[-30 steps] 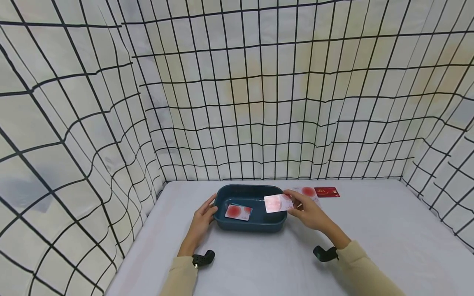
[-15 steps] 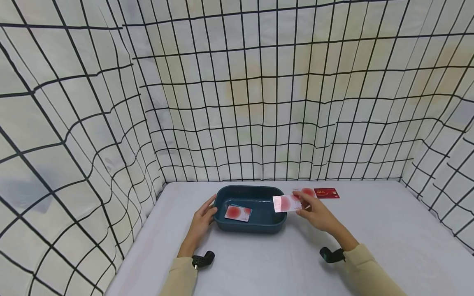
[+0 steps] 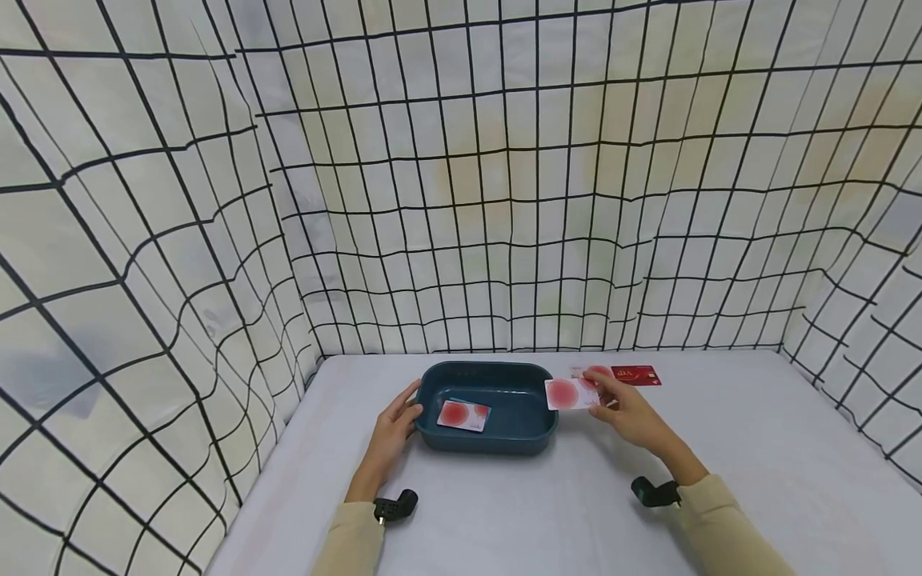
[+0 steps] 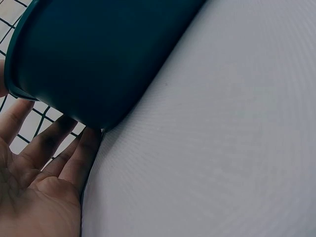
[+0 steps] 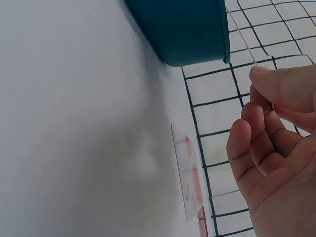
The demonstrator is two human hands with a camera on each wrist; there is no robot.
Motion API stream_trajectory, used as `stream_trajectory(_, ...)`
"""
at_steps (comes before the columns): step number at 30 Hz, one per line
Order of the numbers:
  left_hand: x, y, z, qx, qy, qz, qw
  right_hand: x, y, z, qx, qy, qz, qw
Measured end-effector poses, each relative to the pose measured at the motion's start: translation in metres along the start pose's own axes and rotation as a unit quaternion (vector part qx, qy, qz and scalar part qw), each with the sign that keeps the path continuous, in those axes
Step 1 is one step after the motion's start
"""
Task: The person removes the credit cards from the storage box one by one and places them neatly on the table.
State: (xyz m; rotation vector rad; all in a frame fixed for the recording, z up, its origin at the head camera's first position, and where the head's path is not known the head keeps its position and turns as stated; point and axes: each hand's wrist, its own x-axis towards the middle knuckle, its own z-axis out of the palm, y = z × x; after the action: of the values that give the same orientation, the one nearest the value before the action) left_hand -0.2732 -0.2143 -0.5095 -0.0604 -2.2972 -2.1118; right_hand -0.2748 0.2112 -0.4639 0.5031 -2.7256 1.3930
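My right hand [image 3: 631,414] pinches a white card [image 3: 565,394] with red circles between thumb and fingers. The card's left end overlaps the right rim of a dark teal plastic bin [image 3: 515,438] in the head view. In the right wrist view the card [image 5: 242,35] appears edge-on, apart from the bin. My left hand [image 3: 389,438] rests against the bin's left end, its fingers fairly straight along the outer wall in the left wrist view. Inside the bin, a red-circled card [image 3: 463,415] lies over a bluish one, mostly covered.
On the white table [image 3: 504,512], behind my right hand, lie a red VIP card [image 3: 637,375] and another red-circled card [image 3: 598,371], partly hidden by the hand. Black netting [image 3: 461,200] over white cloth encloses the back and sides.
My right hand has moved right with the pinched card, from over the bin's interior to its right rim. The left hand and bin have stayed in place.
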Motion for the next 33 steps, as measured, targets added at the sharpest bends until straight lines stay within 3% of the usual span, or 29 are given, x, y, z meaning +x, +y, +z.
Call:
stream_trajectory(11, 0.000, 0.000, 0.001, -0.008, 0.003, -0.004, 1.0000, -0.001, 0.016, -0.012, -0.010, -0.004, -0.023, 1.000)
stream_trajectory(33, -0.001, 0.003, 0.001, 0.001, 0.005, -0.004, 1.0000, -0.008, 0.052, -0.041, -0.043, 0.017, 0.027, 0.999)
